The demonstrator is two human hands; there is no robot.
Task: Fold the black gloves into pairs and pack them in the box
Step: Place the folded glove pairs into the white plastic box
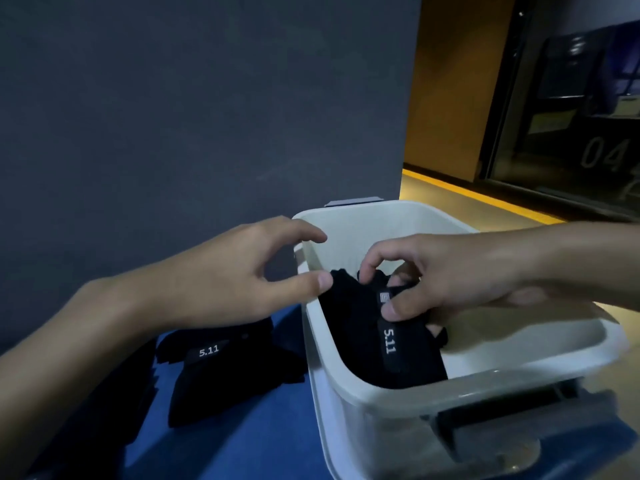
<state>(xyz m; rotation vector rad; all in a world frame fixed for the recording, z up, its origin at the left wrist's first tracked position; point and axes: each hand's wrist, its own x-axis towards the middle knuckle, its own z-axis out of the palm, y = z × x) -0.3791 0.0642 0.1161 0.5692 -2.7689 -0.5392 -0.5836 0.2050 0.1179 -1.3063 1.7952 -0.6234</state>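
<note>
1. Right hand (446,278): my grip pinches the folded glove pair (384,327) by its 5.11 label, inside the white plastic box (398,400) at its left wall.
2. Left hand (221,271): grip wide and holding nothing, thumb tip at the pair's edge beside the box rim.
3. I judge it best to press the pair flat to the floor before letting go, so the fold holds.
4. Loose black gloves (221,368) lie on the blue bench (242,445), just beside the box; nothing blocks the opening.

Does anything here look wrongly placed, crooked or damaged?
Nothing stands out. The right hand holds black gloves inside the white box; more black gloves lie beside it on the blue surface. The left hand is open.
</note>
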